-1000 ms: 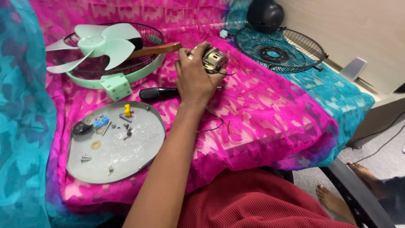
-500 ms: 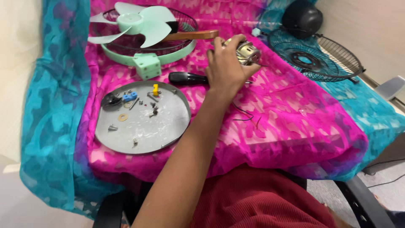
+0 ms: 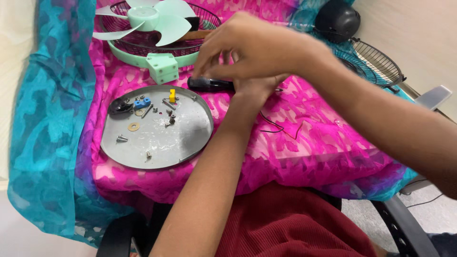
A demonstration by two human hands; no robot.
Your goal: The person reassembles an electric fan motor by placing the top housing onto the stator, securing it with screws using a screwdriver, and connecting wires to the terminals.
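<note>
**Two hands meet over a black handle on a pink cloth**

Seen from above, a person in a dark red garment sits at a surface draped in a pink cloth (image 3: 333, 152) with a teal cloth (image 3: 43, 133) at its left edge. The right hand (image 3: 257, 47) reaches in from the right and lies across the left hand (image 3: 252, 90), which comes up from below along a bare forearm. The right hand's fingers are curled downward and bunched near the black handle (image 3: 209, 84) that lies flat on the pink cloth, just beside both hands. Whether either hand is clamped on anything cannot be told: the right hand covers the left, and the fingertips are hidden.

Left of the hands sits a round grey tray (image 3: 185, 143). On it lie scattered screws (image 3: 170, 119), a brass washer (image 3: 134, 126), a small yellow piece (image 3: 172, 95), a blue piece (image 3: 142, 102) and a black part (image 3: 119, 107).

Beyond the tray is a mint green fan blade (image 3: 147, 19) resting on a black wire guard (image 3: 200, 21) with a mint green rim and a square bracket (image 3: 163, 67). At the far right are a second wire guard (image 3: 376, 62) and a black domed housing (image 3: 337, 20). A thin black wire (image 3: 276, 128) loops on the cloth near the left forearm.
</note>
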